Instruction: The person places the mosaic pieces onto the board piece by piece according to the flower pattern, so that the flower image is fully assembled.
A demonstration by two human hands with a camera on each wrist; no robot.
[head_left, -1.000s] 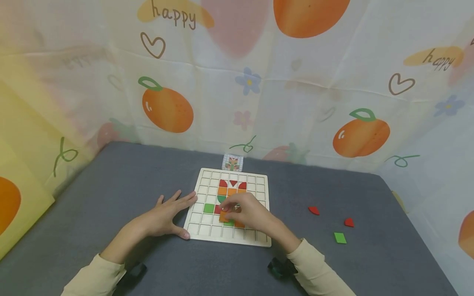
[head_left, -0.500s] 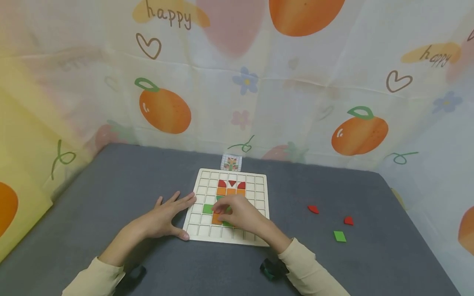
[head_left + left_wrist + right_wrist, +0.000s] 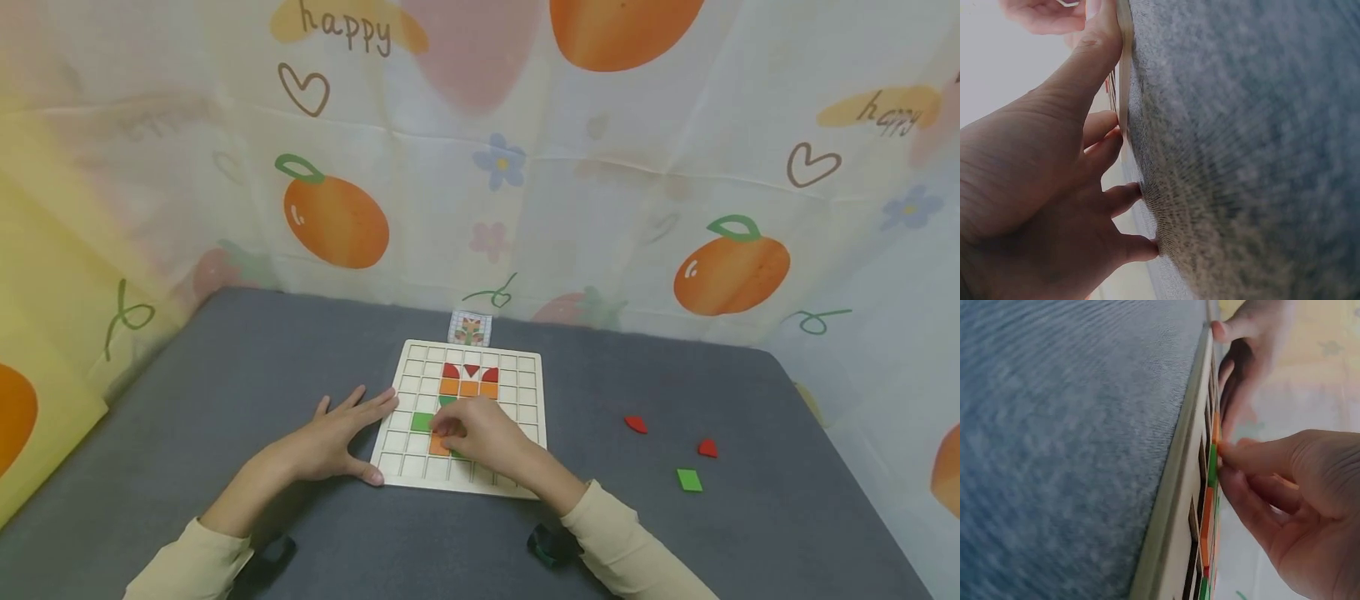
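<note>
In the head view, a pale wooden grid board [image 3: 517,479] lies on the table, with red, orange and green tiles in its middle cells. My left hand [image 3: 322,442] rests at its left side, fingers spread; the thumb touches the near left corner and a fingertip reaches the left edge. My right hand [image 3: 487,429] is over the lower middle of the board, thumb and curled fingers pinching an orange square tile [image 3: 438,444] at a cell. A green square tile [image 3: 422,422] lies just above it. The right hand hides several tiles beneath it.
A small pattern card [image 3: 470,328] stands behind the board. To the right on the grey table [image 3: 600,375] lie two red rounded tiles, one nearer [image 3: 636,425] and one farther right [image 3: 707,448], and a green tile [image 3: 689,481]. A printed curtain [image 3: 585,208] hangs behind.
My right hand has moved slightly left with the orange tile, from over the middle column to the cell left of it. The left hand has stayed in place.
</note>
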